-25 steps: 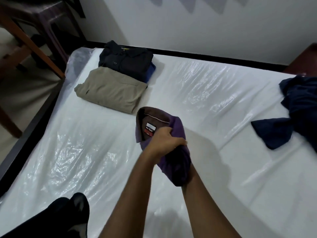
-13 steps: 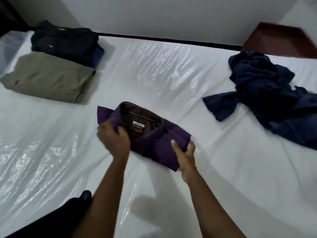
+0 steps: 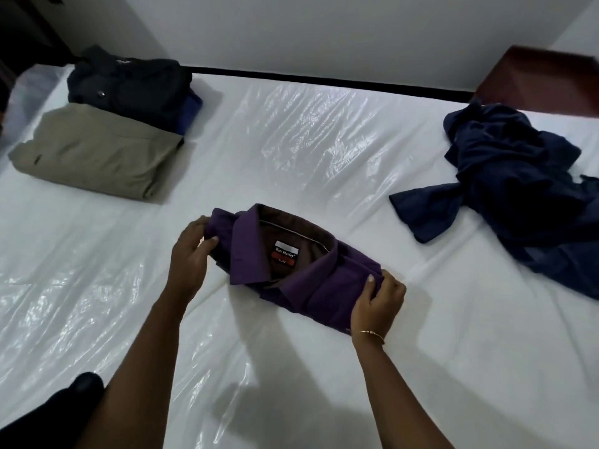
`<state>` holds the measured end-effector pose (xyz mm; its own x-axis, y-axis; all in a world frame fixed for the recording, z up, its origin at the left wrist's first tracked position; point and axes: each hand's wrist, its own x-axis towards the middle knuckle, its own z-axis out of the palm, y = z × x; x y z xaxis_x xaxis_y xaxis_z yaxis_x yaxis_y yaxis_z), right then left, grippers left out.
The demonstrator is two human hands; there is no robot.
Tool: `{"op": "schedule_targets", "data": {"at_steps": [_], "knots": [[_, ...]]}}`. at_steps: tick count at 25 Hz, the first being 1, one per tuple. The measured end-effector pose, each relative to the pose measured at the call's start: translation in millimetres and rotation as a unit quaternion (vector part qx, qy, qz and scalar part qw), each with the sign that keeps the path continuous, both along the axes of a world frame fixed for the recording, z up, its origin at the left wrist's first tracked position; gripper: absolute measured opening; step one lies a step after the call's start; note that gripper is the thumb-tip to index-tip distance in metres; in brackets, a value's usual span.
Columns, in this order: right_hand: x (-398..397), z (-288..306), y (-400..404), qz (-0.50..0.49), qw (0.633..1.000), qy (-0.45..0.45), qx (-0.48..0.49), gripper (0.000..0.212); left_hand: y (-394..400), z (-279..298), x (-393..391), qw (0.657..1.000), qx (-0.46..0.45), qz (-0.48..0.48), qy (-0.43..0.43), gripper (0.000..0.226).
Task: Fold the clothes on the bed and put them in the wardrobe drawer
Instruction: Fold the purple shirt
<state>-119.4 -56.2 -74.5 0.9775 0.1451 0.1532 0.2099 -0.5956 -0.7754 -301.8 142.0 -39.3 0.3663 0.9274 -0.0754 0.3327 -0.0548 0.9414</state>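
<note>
A folded purple shirt [image 3: 311,280] with a brown inner collar and a white-and-red label lies on the plastic-covered bed [image 3: 291,140]. My left hand [image 3: 189,257] grips its left end. My right hand [image 3: 377,298], with a thin bracelet at the wrist, grips its right end. A folded khaki garment [image 3: 97,153] lies at the far left. Behind it sits a folded black shirt [image 3: 129,85] on top of a blue garment [image 3: 192,111]. An unfolded navy garment [image 3: 518,186] lies crumpled at the right.
A white wall runs along the far side of the bed. A dark red wooden piece of furniture [image 3: 538,79] stands at the far right corner. Dark cloth [image 3: 48,413] shows at the bottom left. No wardrobe is in view.
The purple shirt went from bunched in both hands to lying flat on the bed, one hand at each end. My view has swung right, bringing the navy garment further in.
</note>
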Motion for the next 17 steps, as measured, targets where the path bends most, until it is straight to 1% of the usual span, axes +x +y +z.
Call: {"op": "schedule_targets", "data": {"at_steps": [2,4,5,6,7,8,9,10,12,13,14,16,17], "knots": [[7,0,-2,-0.022,0.999,-0.016,-0.027,0.027,-13,4,15,1.0,-0.003,-0.003,-0.018,0.02],[12,-4,0,0.043,0.996,-0.022,-0.072,0.028,-15,3,25,0.999,-0.036,0.013,-0.023,0.02],[13,-4,2,0.091,0.99,-0.023,-0.105,0.026,-13,1,29,0.999,-0.039,0.013,0.0,0.027],[15,-5,4,0.127,0.982,-0.044,-0.131,0.022,-10,-1,31,0.999,-0.028,0.004,0.03,0.035],[15,-4,5,0.137,0.978,-0.075,-0.137,0.017,-9,-2,31,0.999,-0.009,-0.001,0.053,0.04],[17,-4,5,0.126,0.978,-0.112,-0.123,0.017,-7,-2,32,0.998,0.013,0.002,0.061,0.041],[16,1,6,0.097,0.985,-0.124,-0.077,0.021,-8,-1,32,0.997,0.039,0.01,0.059,0.039],[15,8,10,0.058,0.99,-0.123,-0.029,0.027,-9,1,33,0.996,0.058,0.02,0.058,0.035],[17,17,19,0.028,0.992,-0.121,0.018,0.031,-9,-2,35,0.992,0.081,0.054,0.08,0.032],[18,23,24,0.034,0.994,-0.103,0.034,0.031,-9,-6,37,0.988,0.086,0.069,0.105,0.032],[24,24,28,0.04,0.993,-0.106,0.032,0.031,-8,-11,39,0.984,0.087,0.076,0.134,0.031],[37,31,42,0.024,0.998,-0.007,0.061,0.032,-5,-22,41,0.979,0.074,0.083,0.169,0.029],[44,31,47,0.02,0.997,0.042,0.054,0.033,-4,-26,43,0.978,0.066,0.089,0.175,0.029]]}}
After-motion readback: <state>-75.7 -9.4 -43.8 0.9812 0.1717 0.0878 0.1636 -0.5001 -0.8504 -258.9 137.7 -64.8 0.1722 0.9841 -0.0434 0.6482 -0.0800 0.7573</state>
